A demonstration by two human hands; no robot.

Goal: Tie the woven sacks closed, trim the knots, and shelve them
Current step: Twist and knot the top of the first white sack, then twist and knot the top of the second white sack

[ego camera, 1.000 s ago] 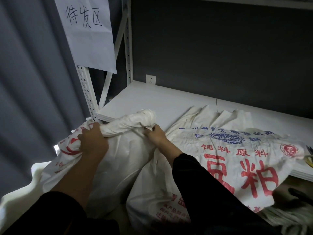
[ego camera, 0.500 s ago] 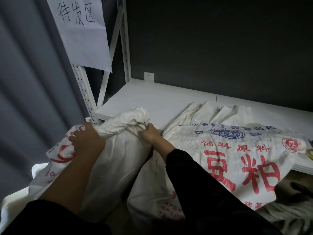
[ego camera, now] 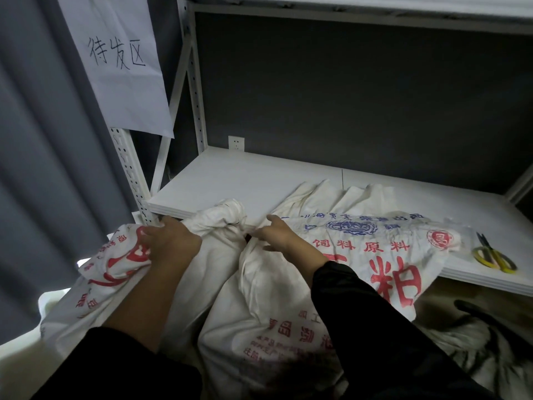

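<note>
A white woven sack with red print leans against the front edge of the white shelf board. Its neck is twisted into a bunch that rests on the shelf edge. My left hand grips the sack's printed cloth left of the bunch. My right hand pinches the cloth just right of the bunch, forefinger stretched out. A second sack with blue and red print lies flat across the shelf and hangs over its front. Yellow-handled scissors lie on the shelf at the right.
A paper sign with handwritten characters hangs on the rack's left upright. An upper shelf spans the top. A grey curtain hangs at the left. A wall socket sits behind the shelf. More white cloth lies low at the right.
The view has tilted up, showing more of the rack and the scissors. My right hand has loosened from a tight grip under the bunch to a pinch with the forefinger extended.
</note>
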